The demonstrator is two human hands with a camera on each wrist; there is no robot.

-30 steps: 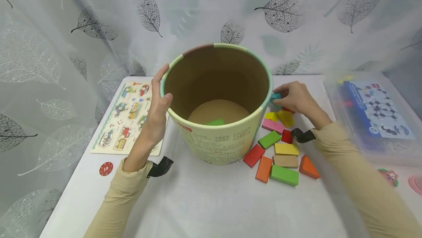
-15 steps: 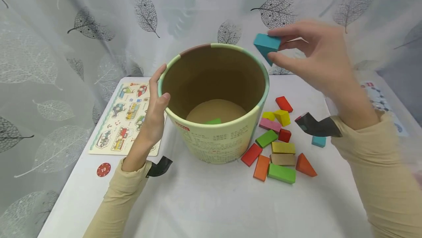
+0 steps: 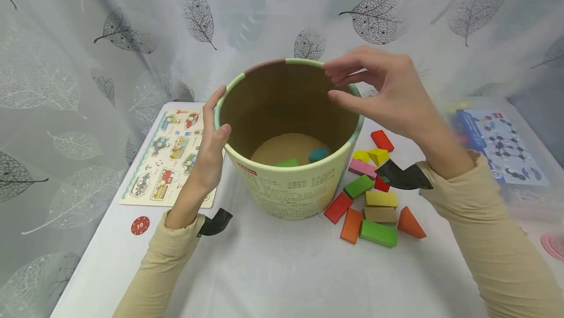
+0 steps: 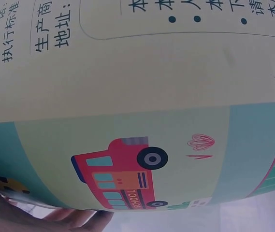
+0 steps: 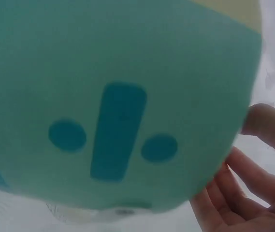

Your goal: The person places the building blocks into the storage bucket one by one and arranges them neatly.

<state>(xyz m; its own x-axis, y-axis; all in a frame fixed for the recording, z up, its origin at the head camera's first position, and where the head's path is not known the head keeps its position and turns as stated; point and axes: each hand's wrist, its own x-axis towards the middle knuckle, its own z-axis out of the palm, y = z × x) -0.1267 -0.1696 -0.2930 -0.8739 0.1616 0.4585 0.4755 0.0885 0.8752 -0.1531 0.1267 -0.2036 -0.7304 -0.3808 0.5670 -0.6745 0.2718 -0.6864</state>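
A large pale-yellow bucket (image 3: 291, 186) stands on the table, its mouth tilted toward me in the head view. My left hand (image 3: 210, 154) holds its left rim, thumb at the edge and fingers against the outside; the left wrist view shows the bucket's printed side (image 4: 166, 77). Over the right rim hovers my right hand (image 3: 379, 83), fingers loosely bent and apart, with nothing between them. Inside the bucket are a green block (image 3: 287, 163) and a blurred blue block (image 3: 319, 154). The right wrist view shows the right hand (image 5: 248, 183) beside the bucket's teal side (image 5: 200, 96).
Right of the bucket lie several wooden blocks, among them a green one (image 3: 379, 234), an orange triangle (image 3: 411, 223) and a red one (image 3: 382, 140). A puzzle board (image 3: 150, 161) and a red chip (image 3: 140, 225) lie left. A clear plastic box (image 3: 533, 200) sits at right.
My right hand picked up a blue triangular block from behind the bucket's right side, lifted it over the rim and let it go; it is now inside. The left hand stayed put.
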